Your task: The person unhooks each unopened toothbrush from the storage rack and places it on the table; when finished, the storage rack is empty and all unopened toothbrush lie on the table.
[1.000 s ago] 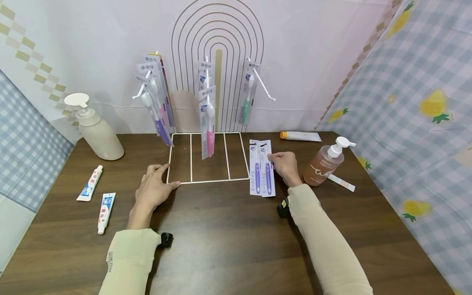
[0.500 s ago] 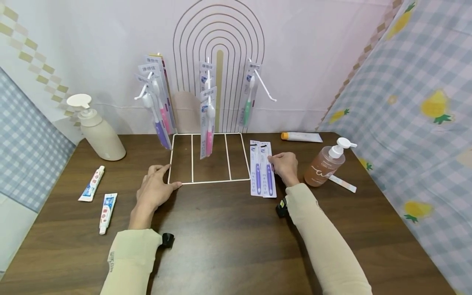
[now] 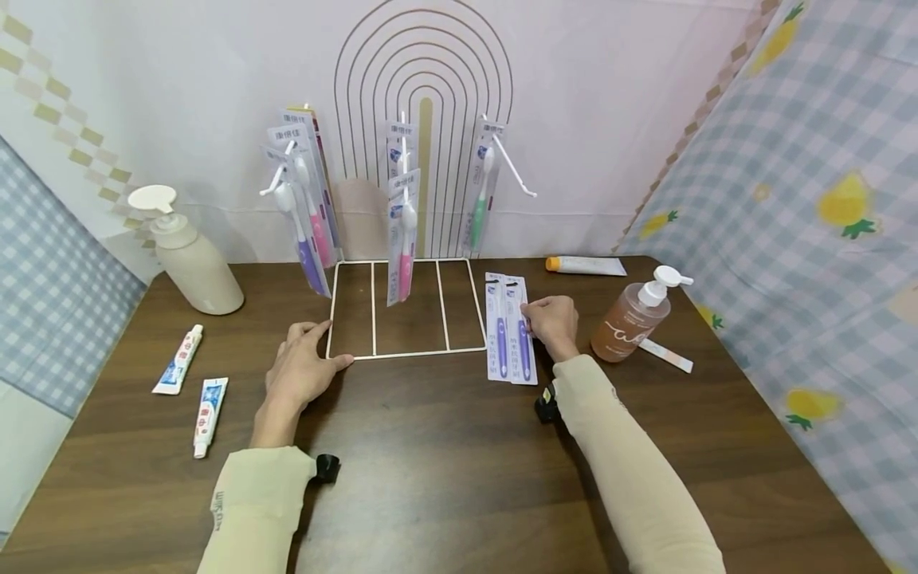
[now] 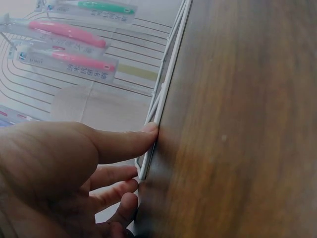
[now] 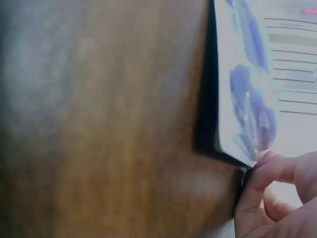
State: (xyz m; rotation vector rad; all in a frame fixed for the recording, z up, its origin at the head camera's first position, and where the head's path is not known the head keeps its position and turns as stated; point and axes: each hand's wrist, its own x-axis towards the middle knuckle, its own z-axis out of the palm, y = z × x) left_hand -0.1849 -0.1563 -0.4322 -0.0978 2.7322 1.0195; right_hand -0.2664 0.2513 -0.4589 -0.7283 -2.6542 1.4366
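Observation:
My left hand [image 3: 297,368] rests at the front left corner of a white wire display rack [image 3: 402,354]. Its thumb lies against the front bar and its fingers reach the left side bar, as the left wrist view also shows. With thumb and forefinger my right hand [image 3: 554,323] pinches the right edge of a packaged purple toothbrush [image 3: 526,351]. A second packaged purple toothbrush [image 3: 496,351] lies flat beside it, right of the rack. From the rack's hooks hang packaged toothbrushes: purple [image 3: 310,267] at the left, pink [image 3: 406,275] in the middle, green [image 3: 479,219] at the right.
A beige pump bottle [image 3: 197,267] and two toothpaste tubes [image 3: 179,359] stand and lie at the left. On the right are an amber pump bottle [image 3: 627,323], a flat strip [image 3: 667,355] and an orange-capped tube [image 3: 584,265]. Patterned cloth surrounds the table [image 3: 430,478].
The hanging purple and pink toothbrushes at the left and middle sway slightly. Both hands stay where they were.

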